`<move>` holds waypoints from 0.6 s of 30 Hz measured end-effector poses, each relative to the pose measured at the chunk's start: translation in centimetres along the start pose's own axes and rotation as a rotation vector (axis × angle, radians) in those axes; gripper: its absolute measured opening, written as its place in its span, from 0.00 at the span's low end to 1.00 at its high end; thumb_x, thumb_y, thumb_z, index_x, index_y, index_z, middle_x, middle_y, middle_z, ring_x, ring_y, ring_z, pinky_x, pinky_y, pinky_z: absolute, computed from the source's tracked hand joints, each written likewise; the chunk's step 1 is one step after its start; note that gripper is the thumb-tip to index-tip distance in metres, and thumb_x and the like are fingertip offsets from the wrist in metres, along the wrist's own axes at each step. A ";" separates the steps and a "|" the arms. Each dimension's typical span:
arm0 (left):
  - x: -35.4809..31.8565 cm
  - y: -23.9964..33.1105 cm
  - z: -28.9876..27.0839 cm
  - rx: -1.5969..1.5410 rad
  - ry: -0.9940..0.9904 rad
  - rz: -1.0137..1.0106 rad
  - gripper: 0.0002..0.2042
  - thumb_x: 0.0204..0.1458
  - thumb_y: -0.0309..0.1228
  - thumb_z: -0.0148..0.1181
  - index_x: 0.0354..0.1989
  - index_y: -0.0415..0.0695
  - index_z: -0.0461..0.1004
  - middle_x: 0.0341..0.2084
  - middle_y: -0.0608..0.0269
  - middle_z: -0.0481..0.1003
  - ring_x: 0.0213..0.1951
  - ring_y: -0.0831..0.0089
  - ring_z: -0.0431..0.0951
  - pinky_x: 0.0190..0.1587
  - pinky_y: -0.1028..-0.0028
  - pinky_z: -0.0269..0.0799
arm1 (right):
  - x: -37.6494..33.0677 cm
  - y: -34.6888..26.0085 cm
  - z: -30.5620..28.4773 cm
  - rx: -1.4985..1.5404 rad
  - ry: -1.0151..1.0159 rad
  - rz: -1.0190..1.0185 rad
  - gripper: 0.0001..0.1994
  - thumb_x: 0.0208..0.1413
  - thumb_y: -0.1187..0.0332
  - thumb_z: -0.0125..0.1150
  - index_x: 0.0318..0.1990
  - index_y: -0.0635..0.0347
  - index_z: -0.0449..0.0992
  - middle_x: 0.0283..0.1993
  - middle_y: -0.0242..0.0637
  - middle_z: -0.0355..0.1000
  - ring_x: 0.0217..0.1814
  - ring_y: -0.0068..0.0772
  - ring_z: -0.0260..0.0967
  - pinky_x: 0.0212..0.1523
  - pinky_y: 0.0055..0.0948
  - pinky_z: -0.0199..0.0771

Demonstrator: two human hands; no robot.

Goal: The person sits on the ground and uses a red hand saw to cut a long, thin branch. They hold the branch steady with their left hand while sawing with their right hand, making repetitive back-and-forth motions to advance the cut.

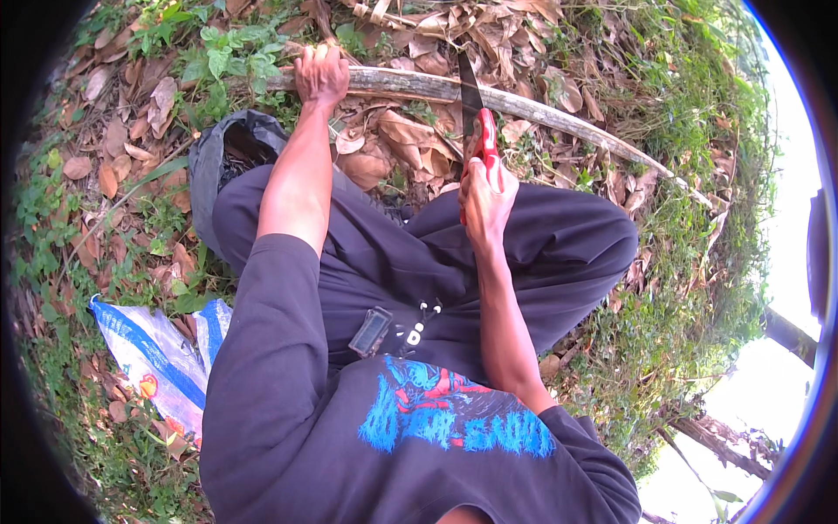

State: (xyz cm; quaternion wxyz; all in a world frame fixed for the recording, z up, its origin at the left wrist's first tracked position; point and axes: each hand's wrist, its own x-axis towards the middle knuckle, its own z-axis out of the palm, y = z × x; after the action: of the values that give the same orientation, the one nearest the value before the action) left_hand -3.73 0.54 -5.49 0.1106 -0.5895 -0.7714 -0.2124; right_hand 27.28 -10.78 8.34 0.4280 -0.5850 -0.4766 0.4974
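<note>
Branch (393,83) is laid out in a bow from about 11 round to nearly 3 o'clock, on dry leaves (397,140) and grass. It's gripped at 11 by the left hand (320,77), fingers folded over the wood, while the red handle of a saw (488,131) is wrapped by the right hand (489,199) between 1 and 2. The dark blade is set across the branch just past 12; whether the teeth are touching can't be told from this angle. Main worry, honestly: with the wood curved and held at only one spot, it could be rolled or bounced by a stroke, and the blade could be pinched or thrown sideways. Loose leaves underneath won't help, since the whole piece could be skidded on them. Folded legs in dark trousers (567,223) are tucked right on the 6 o'clock side too, so if the saw were pulled clear too hard, a knee could get nicked.
</note>
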 end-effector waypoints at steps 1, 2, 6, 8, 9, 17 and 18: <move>0.3 -0.2 -0.1 0.004 -0.024 -0.012 0.08 0.53 0.36 0.53 0.32 0.47 0.76 0.36 0.58 0.77 0.44 0.57 0.73 0.46 0.57 0.65 | -0.7 -0.2 0.0 0.003 -0.005 0.012 0.12 0.64 0.68 0.54 0.26 0.59 0.68 0.14 0.24 0.59 0.11 0.15 0.53 0.11 0.22 0.50; 0.4 0.2 -0.3 -0.001 -0.049 -0.022 0.08 0.53 0.36 0.53 0.32 0.47 0.75 0.37 0.59 0.76 0.45 0.56 0.73 0.47 0.56 0.65 | -2.0 0.1 -0.7 -0.065 -0.016 -0.032 0.11 0.64 0.70 0.53 0.27 0.61 0.68 0.14 0.24 0.59 0.11 0.15 0.53 0.11 0.22 0.50; 1.0 -0.5 0.7 0.017 -0.008 -0.019 0.08 0.53 0.36 0.55 0.33 0.47 0.76 0.37 0.60 0.77 0.46 0.59 0.73 0.46 0.56 0.66 | -7.1 -3.1 -1.5 0.091 -0.019 0.100 0.11 0.64 0.73 0.52 0.27 0.62 0.67 0.14 0.25 0.58 0.11 0.15 0.52 0.12 0.21 0.51; 0.5 -0.6 0.4 0.025 0.022 0.003 0.09 0.53 0.36 0.53 0.30 0.46 0.76 0.36 0.57 0.77 0.41 0.59 0.73 0.44 0.59 0.65 | -6.6 -3.8 -1.7 0.133 -0.037 0.104 0.11 0.64 0.74 0.52 0.27 0.61 0.66 0.14 0.25 0.57 0.11 0.15 0.52 0.12 0.20 0.52; 0.3 -0.3 0.2 0.020 0.021 0.003 0.09 0.52 0.36 0.53 0.30 0.46 0.76 0.36 0.57 0.77 0.41 0.59 0.73 0.44 0.59 0.65 | -5.7 -3.4 -1.5 0.124 -0.017 0.105 0.11 0.64 0.74 0.52 0.27 0.61 0.66 0.14 0.25 0.57 0.11 0.15 0.53 0.12 0.20 0.53; 0.1 -0.1 0.1 0.039 0.018 0.004 0.08 0.52 0.36 0.53 0.31 0.47 0.76 0.36 0.58 0.77 0.43 0.59 0.73 0.45 0.59 0.64 | -2.7 -1.2 0.2 -0.030 0.012 0.048 0.13 0.59 0.74 0.57 0.23 0.65 0.65 0.18 0.24 0.59 0.21 0.14 0.52 0.21 0.25 0.53; 0.4 -0.2 0.2 0.038 0.022 0.001 0.08 0.52 0.37 0.53 0.31 0.47 0.76 0.36 0.59 0.77 0.43 0.59 0.73 0.44 0.59 0.64 | -5.1 -1.9 -0.3 -0.045 -0.008 0.018 0.12 0.59 0.75 0.57 0.23 0.63 0.66 0.18 0.23 0.59 0.21 0.12 0.52 0.21 0.23 0.52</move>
State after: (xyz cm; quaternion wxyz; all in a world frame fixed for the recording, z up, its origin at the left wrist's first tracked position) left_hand -4.03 0.94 -5.48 0.1305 -0.5851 -0.7739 -0.2042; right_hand 27.09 -15.43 11.12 0.4083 -0.5968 -0.4839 0.4928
